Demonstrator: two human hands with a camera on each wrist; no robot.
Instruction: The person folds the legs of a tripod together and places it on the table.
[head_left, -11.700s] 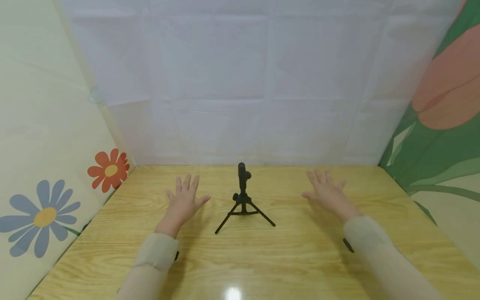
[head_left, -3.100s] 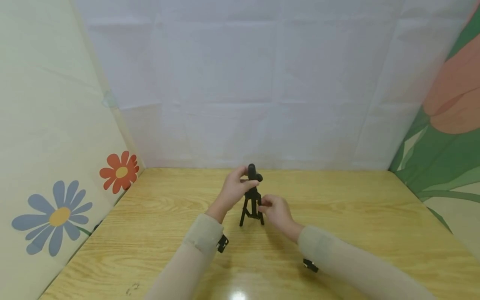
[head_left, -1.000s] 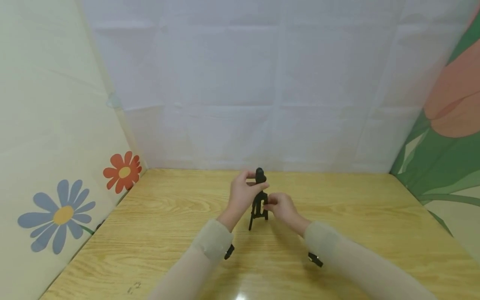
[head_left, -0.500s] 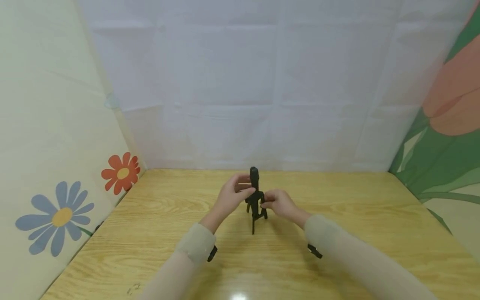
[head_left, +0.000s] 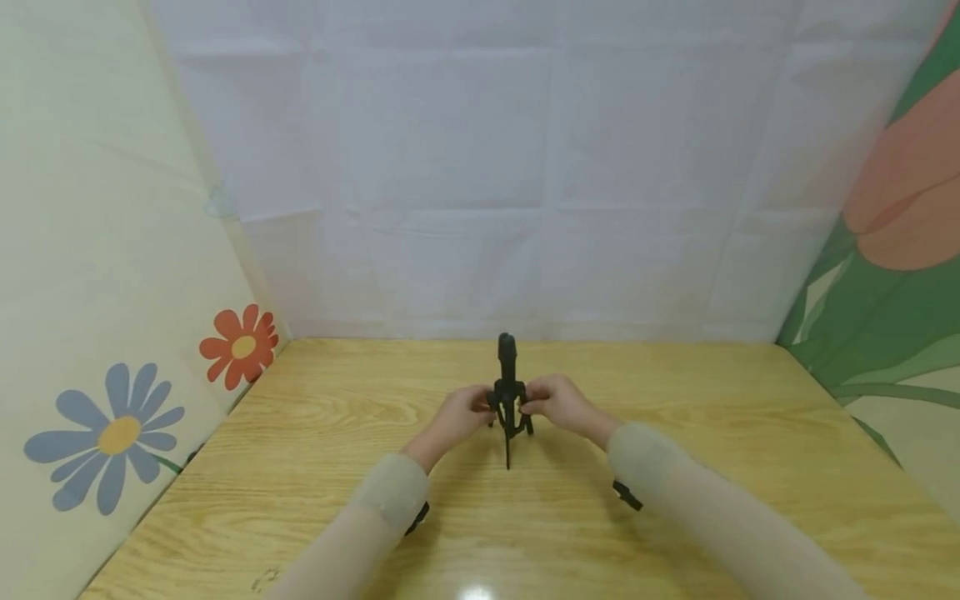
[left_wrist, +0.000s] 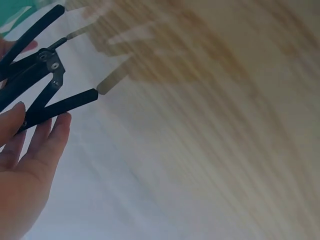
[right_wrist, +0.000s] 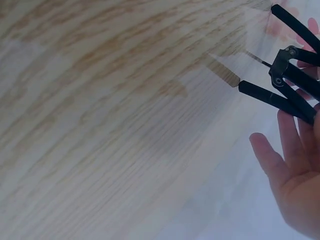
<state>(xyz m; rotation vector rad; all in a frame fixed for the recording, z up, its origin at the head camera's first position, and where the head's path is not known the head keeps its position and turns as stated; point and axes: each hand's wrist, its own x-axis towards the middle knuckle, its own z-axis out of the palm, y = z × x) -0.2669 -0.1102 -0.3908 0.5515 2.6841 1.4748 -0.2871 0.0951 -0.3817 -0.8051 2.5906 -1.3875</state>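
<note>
While my left hand (head_left: 459, 416) and right hand (head_left: 561, 403) pinch the tripod's (head_left: 509, 390) legs mid-frame (adjusting them, I judge), steadiness matters next.

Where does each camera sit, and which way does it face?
Head: on the head, forward and down at the black tripod; left hand, right hand, sleeves show.
Left wrist: on that wrist, facing the tripod's legs; left hand shows.
Right wrist: on that wrist, facing the legs; right hand shows.
Both wrist views share legs and tabletop.
</note>
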